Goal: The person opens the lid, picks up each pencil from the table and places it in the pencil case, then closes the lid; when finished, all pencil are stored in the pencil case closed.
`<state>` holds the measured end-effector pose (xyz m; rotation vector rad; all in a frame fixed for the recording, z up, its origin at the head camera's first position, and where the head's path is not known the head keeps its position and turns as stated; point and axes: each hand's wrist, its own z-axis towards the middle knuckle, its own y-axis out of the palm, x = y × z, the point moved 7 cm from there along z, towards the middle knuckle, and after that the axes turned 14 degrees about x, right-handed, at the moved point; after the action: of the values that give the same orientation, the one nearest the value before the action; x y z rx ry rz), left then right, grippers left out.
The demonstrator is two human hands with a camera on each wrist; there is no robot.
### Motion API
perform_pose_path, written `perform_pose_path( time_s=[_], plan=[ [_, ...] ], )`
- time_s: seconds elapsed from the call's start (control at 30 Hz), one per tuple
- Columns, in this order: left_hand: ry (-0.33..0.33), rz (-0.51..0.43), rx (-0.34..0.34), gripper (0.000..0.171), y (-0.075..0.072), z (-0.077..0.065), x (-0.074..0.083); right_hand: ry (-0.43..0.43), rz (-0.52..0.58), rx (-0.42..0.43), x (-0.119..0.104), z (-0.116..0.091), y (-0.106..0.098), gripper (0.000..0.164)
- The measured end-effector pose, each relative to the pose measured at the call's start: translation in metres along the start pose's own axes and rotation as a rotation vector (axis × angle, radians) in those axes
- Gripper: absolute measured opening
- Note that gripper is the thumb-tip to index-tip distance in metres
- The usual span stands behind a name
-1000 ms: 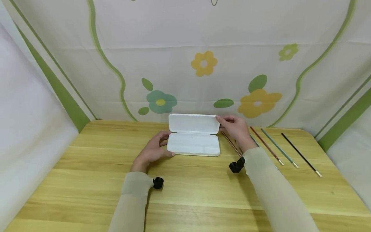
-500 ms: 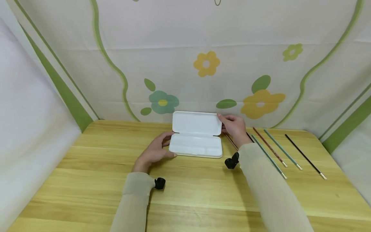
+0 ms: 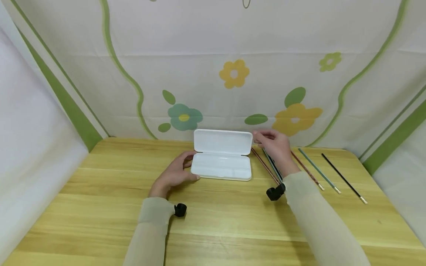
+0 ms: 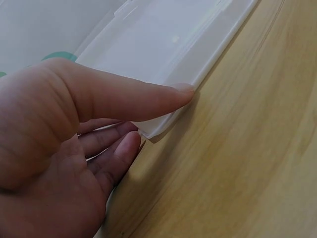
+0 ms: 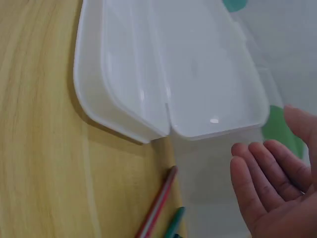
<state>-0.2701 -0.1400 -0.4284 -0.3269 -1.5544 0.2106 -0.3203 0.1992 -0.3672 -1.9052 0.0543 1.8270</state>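
A white pencil case [image 3: 221, 167] stands unfolded near the back of the table, its lid [image 3: 223, 142] raised and leaning back. No contents show in its tray. My left hand [image 3: 176, 171] holds the left end of the case, thumb on the front edge and fingers toward the rear corner. The left wrist view shows that thumb [image 4: 143, 99] lying along the rim. Just beyond the lid's right edge is my right hand [image 3: 274, 146]. In the right wrist view its fingers [image 5: 265, 178] are loosely bent, apart from the lid and holding nothing.
Several pencils lie right of the case: a reddish one [image 3: 265, 166] near it, others partly under my right forearm, then a teal one [image 3: 319, 170] and a black one [image 3: 344, 178]. A flowered curtain [image 3: 199, 81] hangs behind the wooden table [image 3: 216, 229].
My right hand has let go of the lid's right edge and moved slightly right. The lid leaned further back and stays raised. My left hand keeps its place on the case.
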Motion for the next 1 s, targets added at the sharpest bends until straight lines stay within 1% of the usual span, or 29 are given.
perform_pose_path(
  time_s=[0.17, 0.3, 0.43, 0.5, 0.57, 0.6, 0.67, 0.73, 0.8, 0.83, 0.93, 1.0],
  plan=[
    [0.002, -0.003, 0.000, 0.089, -0.001, 0.001, 0.002, 0.021, 0.053, 0.029, 0.002, -0.016, -0.028, 0.046],
    [-0.004, -0.006, -0.001, 0.088, -0.003, 0.000, -0.001, 0.050, 0.112, 0.028, 0.014, -0.031, -0.047, 0.041],
    [-0.020, -0.016, 0.009, 0.089, -0.006, -0.001, -0.005, 0.017, 0.132, 0.020, 0.023, -0.039, -0.065, 0.037],
    [-0.023, -0.017, 0.017, 0.089, -0.007, -0.001, -0.005, -0.016, 0.108, 0.014, 0.026, -0.041, -0.074, 0.033],
    [-0.024, -0.018, 0.024, 0.089, -0.008, -0.001, -0.005, -0.029, 0.095, 0.013, 0.029, -0.042, -0.085, 0.033],
    [-0.021, -0.018, 0.027, 0.089, -0.008, -0.001, -0.005, -0.037, 0.071, 0.014, 0.032, -0.043, -0.090, 0.034],
    [-0.014, -0.014, 0.032, 0.089, -0.008, -0.001, -0.003, -0.033, 0.048, 0.001, 0.040, -0.044, -0.102, 0.034],
    [-0.007, -0.012, 0.042, 0.089, -0.007, -0.001, -0.001, -0.010, 0.074, -0.007, 0.049, -0.043, -0.115, 0.037],
    [0.000, -0.006, 0.053, 0.089, -0.007, 0.000, 0.001, 0.007, 0.081, -0.015, 0.059, -0.040, -0.130, 0.033],
    [0.000, -0.003, 0.057, 0.089, -0.007, 0.000, 0.001, 0.023, 0.108, -0.014, 0.064, -0.038, -0.138, 0.030],
    [-0.005, -0.003, 0.068, 0.089, -0.006, 0.002, 0.001, 0.046, 0.153, 0.033, 0.077, -0.032, -0.169, 0.020],
    [-0.009, -0.008, 0.068, 0.089, -0.005, 0.003, 0.001, 0.057, 0.187, 0.093, 0.084, -0.028, -0.191, 0.014]
  ],
)
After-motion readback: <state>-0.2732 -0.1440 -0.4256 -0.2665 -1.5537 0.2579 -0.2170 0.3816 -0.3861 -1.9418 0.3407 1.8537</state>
